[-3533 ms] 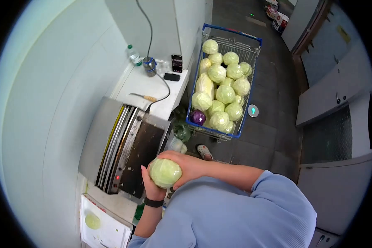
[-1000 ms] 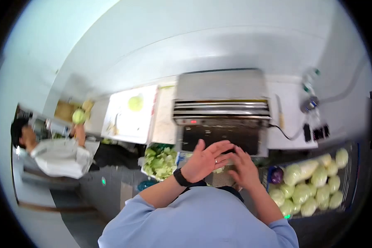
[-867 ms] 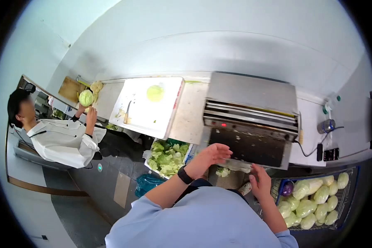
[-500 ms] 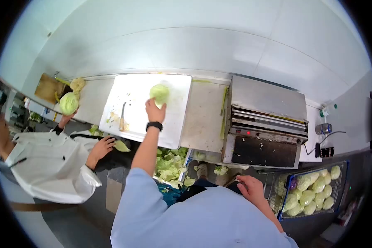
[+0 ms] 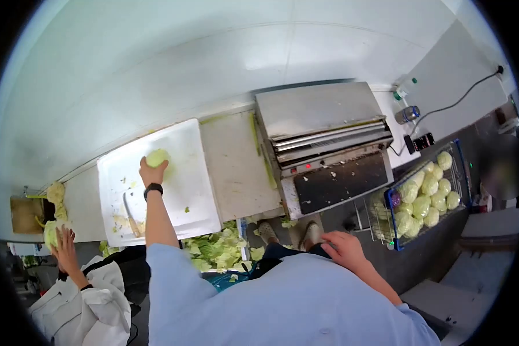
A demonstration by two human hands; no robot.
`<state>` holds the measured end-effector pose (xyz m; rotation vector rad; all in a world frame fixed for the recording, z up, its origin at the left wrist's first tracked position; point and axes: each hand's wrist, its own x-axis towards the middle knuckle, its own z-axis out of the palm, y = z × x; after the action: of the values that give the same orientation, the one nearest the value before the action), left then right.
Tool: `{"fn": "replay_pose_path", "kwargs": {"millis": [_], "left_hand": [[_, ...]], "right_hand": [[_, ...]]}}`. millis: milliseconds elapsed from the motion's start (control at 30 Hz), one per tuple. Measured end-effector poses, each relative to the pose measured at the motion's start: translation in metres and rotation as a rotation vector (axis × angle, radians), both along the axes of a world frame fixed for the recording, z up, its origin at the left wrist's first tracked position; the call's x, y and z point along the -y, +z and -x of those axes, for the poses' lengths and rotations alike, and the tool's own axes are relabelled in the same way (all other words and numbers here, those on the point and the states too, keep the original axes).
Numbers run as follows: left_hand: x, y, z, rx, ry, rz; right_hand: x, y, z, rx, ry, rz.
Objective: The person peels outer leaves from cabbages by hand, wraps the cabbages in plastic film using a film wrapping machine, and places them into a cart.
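My left hand (image 5: 153, 171), with a dark wristband, grips a pale green cabbage (image 5: 158, 157) over the white tray (image 5: 193, 202). A knife with a wooden handle (image 5: 134, 225) lies in the tray among leaf scraps, left of my forearm. My right hand (image 5: 341, 247) is held low in front of my body, in front of the wrapping machine (image 5: 328, 115). Its fingers are apart from the thumb and nothing shows in it.
A co-worker's hand (image 5: 67, 254) is on another cabbage (image 5: 51, 235) at the left. Below the tray stands a box of loose leaves (image 5: 219, 249). A cart (image 5: 393, 222) of wrapped cabbages is at the right. A bottle (image 5: 405, 89) and phone (image 5: 422, 142) lie behind.
The wrapped cabbage held earlier is out of my hands. My left hand has reached left and taken hold of the cabbage in the tray. The view has turned, and the co-worker's hand has moved to their cabbage.
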<state>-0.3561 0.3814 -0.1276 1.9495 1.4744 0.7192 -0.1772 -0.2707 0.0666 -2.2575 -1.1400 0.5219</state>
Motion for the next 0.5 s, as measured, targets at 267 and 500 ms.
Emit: {"fn": "replay_pose_path", "kwargs": {"millis": [267, 500], "left_hand": [[0.245, 0.157, -0.004, 1.483, -0.204, 1.082], [0.377, 0.195, -0.043, 1.579, -0.563, 1.228]], "right_hand": [[-0.044, 0.007, -0.015, 0.119, 0.162, -0.204], [-0.099, 0.094, -0.018, 0.328, 0.230, -0.690]]}}
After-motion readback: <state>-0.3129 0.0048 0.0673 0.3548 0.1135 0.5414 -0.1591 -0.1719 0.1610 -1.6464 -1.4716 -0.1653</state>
